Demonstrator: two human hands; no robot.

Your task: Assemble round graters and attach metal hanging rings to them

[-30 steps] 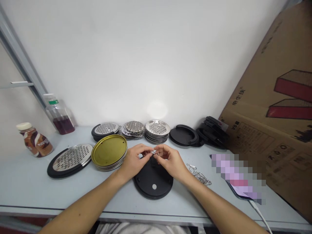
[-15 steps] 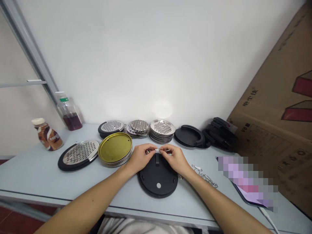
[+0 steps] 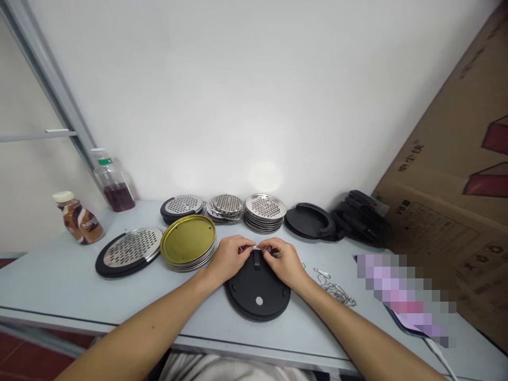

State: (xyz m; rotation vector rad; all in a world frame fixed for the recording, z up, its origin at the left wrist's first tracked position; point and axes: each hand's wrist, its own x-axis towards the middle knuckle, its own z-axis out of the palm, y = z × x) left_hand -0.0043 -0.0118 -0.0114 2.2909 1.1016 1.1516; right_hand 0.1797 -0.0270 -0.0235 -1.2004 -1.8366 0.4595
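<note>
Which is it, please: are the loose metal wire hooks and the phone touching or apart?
Apart: the head view shows a strip of pale tabletop between the metal wire hooks and the phone.

Plate stack blocks left, wire hooks right; table front passable.

From its middle, the pale counter carries a black disc at six o'clock, a black-rimmed grater at nine, a gold-topped stack and two bottles at ten, grater stacks towards twelve, black holders towards two, wire hooks and a phone at four.
</note>
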